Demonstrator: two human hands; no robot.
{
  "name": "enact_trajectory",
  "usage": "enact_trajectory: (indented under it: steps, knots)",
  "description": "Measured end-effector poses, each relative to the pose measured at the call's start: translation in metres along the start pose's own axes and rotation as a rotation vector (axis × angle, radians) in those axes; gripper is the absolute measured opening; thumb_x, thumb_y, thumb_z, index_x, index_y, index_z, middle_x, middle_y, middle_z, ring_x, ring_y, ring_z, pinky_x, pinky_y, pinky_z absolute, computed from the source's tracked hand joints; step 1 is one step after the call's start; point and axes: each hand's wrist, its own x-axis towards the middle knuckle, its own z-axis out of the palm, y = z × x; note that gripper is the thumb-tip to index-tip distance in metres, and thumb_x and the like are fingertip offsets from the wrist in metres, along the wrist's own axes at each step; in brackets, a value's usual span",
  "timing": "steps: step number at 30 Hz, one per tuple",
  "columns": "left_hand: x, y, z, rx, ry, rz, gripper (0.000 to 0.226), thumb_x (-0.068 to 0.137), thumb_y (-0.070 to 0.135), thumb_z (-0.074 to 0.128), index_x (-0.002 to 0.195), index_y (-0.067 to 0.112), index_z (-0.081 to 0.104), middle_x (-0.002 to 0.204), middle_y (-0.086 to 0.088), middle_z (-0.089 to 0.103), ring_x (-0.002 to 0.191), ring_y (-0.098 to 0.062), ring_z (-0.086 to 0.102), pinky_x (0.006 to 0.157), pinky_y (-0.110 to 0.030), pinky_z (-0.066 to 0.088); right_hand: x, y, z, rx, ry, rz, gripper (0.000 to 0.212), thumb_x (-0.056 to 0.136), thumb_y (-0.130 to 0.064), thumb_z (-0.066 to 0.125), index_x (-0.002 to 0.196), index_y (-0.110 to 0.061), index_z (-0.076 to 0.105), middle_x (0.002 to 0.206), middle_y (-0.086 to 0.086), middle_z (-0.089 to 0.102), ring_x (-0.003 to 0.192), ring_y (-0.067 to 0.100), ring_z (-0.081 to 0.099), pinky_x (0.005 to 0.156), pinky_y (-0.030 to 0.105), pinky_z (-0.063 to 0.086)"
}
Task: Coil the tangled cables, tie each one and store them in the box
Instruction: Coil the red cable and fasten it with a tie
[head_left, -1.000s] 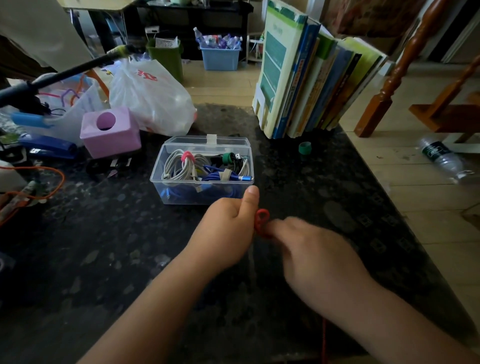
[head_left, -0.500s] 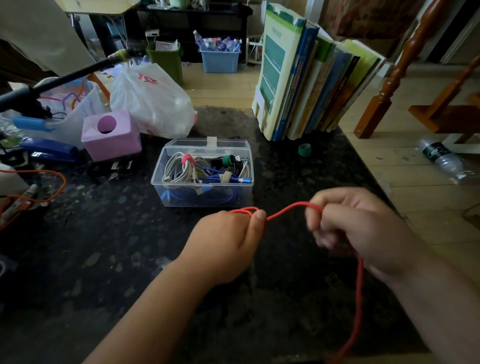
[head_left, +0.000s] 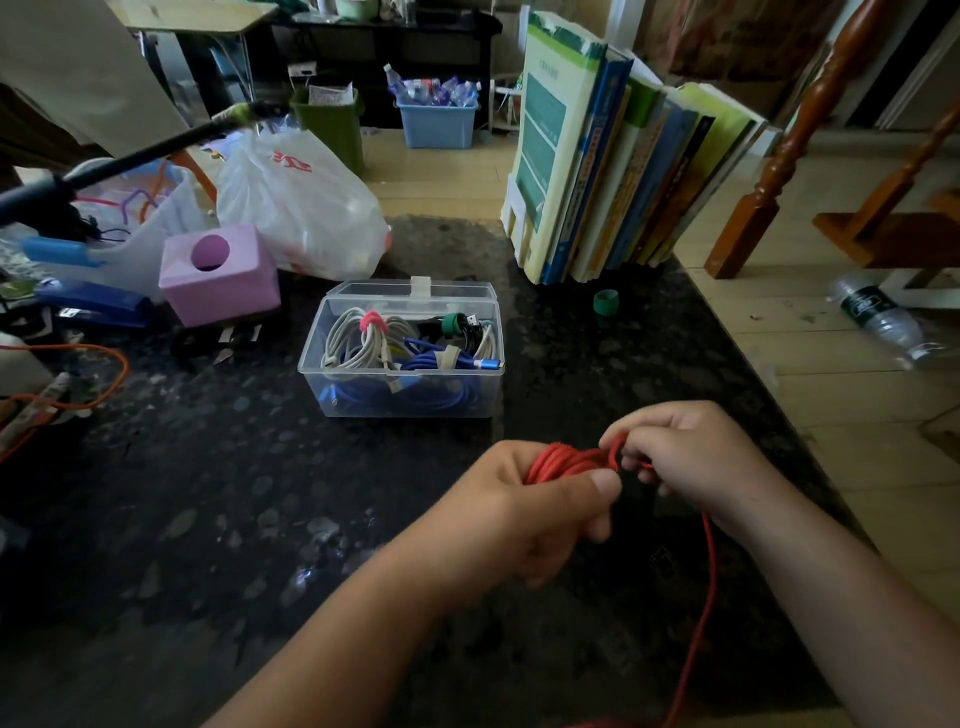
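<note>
From the head camera, your left hand clenches a bundle of thin, matte red cable, thumb pressed over the loops. Your right hand, at 3 o'clock of the left, pinches one loop at the bundle's end; the loose tail drops toward 6 o'clock past your right wrist. At 11 o'clock of your hands sits one clear plastic box, lid open, holding white, blue and black tied coils, on the speckled dark stone table.
</note>
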Motion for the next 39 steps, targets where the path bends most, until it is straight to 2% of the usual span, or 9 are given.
enact_trajectory:
  steps: [5,8,15,18,22,25,30,34,39]
  knots:
    - [0.003,0.013,-0.002,-0.488,0.007,0.086,0.024,0.089,0.016,0.052,0.093,0.009,0.074,0.045,0.009,0.033,0.035,-0.002,0.033,0.039,-0.018,0.036,-0.016,0.010,0.030,-0.252,-0.139,-0.405,0.018,0.080,-0.019,0.067,0.073,-0.035,0.069,0.072,-0.009,0.065,0.064,0.003,0.059,0.061,0.029,0.047]
    - [0.005,0.023,-0.013,-0.633,0.062,0.151,0.028,0.092,0.015,0.049,0.100,0.006,0.073,0.048,0.009,0.040,0.040,-0.003,0.038,0.044,-0.019,0.040,-0.031,0.010,0.048,-0.359,-0.258,-0.478,0.014,0.069,-0.038,0.052,0.079,-0.037,0.061,0.077,-0.009,0.060,0.069,0.004,0.059,0.065,0.029,0.052]
    - [0.003,0.032,-0.037,-0.627,0.286,0.249,0.039,0.088,0.010,0.047,0.123,-0.006,0.056,0.070,0.007,0.057,0.048,-0.005,0.045,0.049,-0.018,0.043,-0.043,0.001,0.046,-0.097,-0.624,-0.404,0.009,0.067,-0.024,0.057,0.074,-0.024,0.063,0.068,-0.010,0.061,0.060,0.005,0.057,0.057,0.022,0.048]
    - [0.005,0.033,-0.040,-0.566,0.352,0.272,0.037,0.086,0.010,0.050,0.119,-0.003,0.058,0.076,0.006,0.061,0.047,-0.004,0.043,0.049,-0.017,0.042,-0.051,-0.004,0.045,0.253,-0.807,-0.206,0.014,0.062,-0.023,0.058,0.074,-0.022,0.065,0.053,0.003,0.046,0.043,0.015,0.041,0.043,0.023,0.034]
    - [0.006,0.032,-0.039,-0.554,0.433,0.290,0.031,0.082,0.009,0.058,0.108,-0.002,0.070,0.087,0.002,0.069,0.054,-0.005,0.053,0.055,-0.018,0.048,-0.064,-0.014,0.051,0.473,-0.945,-0.058,0.004,0.069,-0.024,0.064,0.073,-0.021,0.063,0.048,-0.005,0.038,0.038,0.007,0.027,0.037,0.019,0.019]
    - [0.011,0.025,-0.033,-0.350,0.527,0.273,0.031,0.092,0.000,0.055,0.123,0.000,0.061,0.109,-0.002,0.074,0.074,-0.010,0.069,0.068,-0.020,0.055,-0.073,-0.021,0.057,0.437,-0.957,-0.014,0.017,0.084,-0.023,0.067,0.071,-0.022,0.056,0.045,-0.011,0.039,0.036,0.003,0.032,0.035,0.016,0.025]
    - [0.014,0.010,-0.034,0.467,0.636,0.397,0.036,0.098,-0.004,0.048,0.133,0.004,0.046,0.119,0.006,0.068,0.102,0.002,0.066,0.082,-0.016,0.051,-0.082,-0.026,0.055,0.356,-0.904,-0.101,0.030,0.101,-0.017,0.055,0.073,-0.020,0.048,0.045,-0.015,0.043,0.037,-0.003,0.039,0.041,0.008,0.032]
    - [0.006,0.004,-0.038,1.005,0.547,0.437,0.038,0.094,0.025,0.045,0.131,0.019,0.051,0.127,0.029,0.056,0.115,0.000,0.057,0.098,-0.027,0.046,-0.079,-0.031,0.043,0.244,-0.795,-0.240,0.030,0.096,-0.036,0.057,0.068,-0.027,0.052,0.053,-0.013,0.045,0.047,0.001,0.039,0.048,0.013,0.035]
    - [-0.003,0.007,-0.053,1.262,0.618,0.405,0.051,0.096,0.055,0.024,0.125,0.028,0.056,0.081,0.007,0.067,0.071,-0.011,0.061,0.065,-0.031,0.046,-0.075,-0.043,0.012,0.246,-0.584,-0.391,0.043,0.089,-0.052,0.049,0.052,-0.029,0.047,0.047,-0.012,0.038,0.043,0.000,0.031,0.045,0.013,0.029]
